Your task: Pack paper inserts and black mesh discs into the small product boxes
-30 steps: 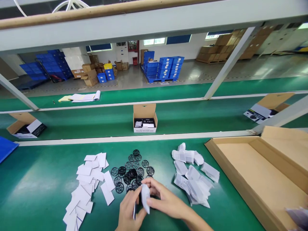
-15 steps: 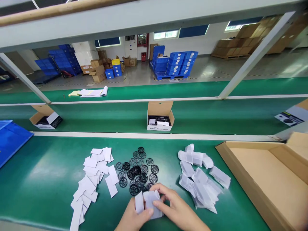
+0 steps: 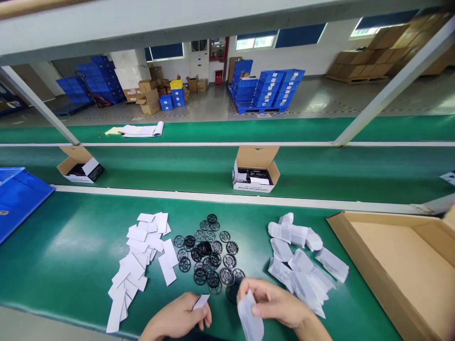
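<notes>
My left hand [image 3: 181, 315] is closed around a small white card [image 3: 201, 301], one end of which sticks out between thumb and fingers. In my right hand [image 3: 272, 303] is a translucent white plastic pouch [image 3: 250, 317], pinched by its upper part and hanging at the table's near side. What the pouch contains cannot be made out. Beyond my hands lies a pile of black spoked plastic discs [image 3: 204, 248]. A scattered heap of white cards [image 3: 137, 255] is to the left. More white pouches [image 3: 302, 270] lie in a heap to the right.
A large open cardboard box [image 3: 359, 265] stands at the right. At the left edge is a blue bin [image 3: 28, 199]. Behind a white rail, open product boxes [image 3: 254, 187] sit on the green conveyor [image 3: 170, 168]. Slanted white posts [image 3: 394, 83] rise beyond.
My hands have moved apart. The pouch they both held is now in my right hand alone, while the left keeps the card. The view has shifted, and the product boxes have moved right along the conveyor.
</notes>
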Tool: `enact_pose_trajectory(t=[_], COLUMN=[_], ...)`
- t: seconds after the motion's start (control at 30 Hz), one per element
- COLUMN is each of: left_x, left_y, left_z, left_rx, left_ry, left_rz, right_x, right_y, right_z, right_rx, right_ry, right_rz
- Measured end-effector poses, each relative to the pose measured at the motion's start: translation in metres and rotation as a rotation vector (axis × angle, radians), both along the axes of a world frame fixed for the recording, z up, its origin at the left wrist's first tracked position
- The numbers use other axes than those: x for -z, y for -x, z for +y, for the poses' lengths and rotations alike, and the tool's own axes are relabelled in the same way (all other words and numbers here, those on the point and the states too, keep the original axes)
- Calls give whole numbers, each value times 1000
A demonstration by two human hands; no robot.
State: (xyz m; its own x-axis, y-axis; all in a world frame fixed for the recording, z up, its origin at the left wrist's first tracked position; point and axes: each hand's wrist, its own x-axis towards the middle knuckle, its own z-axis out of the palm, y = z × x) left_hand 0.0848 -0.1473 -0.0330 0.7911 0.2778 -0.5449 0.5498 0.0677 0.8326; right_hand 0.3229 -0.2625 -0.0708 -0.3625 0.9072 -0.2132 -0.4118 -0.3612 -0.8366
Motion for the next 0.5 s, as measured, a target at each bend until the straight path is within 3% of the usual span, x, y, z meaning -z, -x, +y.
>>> enact_pose_trajectory(t=[0.1, 0.2, 0.33, 0.5], left_x=[10, 14, 12, 19], left_y=[-2, -5, -4, 3], left_z=[1, 6, 21, 42], left_rx=[-66, -162, -275, -610], left_ry=[-53, -129, -207, -495], left_rz=[37, -2, -86, -83], right_x=[20, 32, 31, 31], right_y=[9, 15, 13, 9], right_z=[2, 13, 24, 19], right_rx=[-138, -47, 107, 127], right_ry=[0, -6, -17, -29], right_rz=[-17, 8, 36, 83])
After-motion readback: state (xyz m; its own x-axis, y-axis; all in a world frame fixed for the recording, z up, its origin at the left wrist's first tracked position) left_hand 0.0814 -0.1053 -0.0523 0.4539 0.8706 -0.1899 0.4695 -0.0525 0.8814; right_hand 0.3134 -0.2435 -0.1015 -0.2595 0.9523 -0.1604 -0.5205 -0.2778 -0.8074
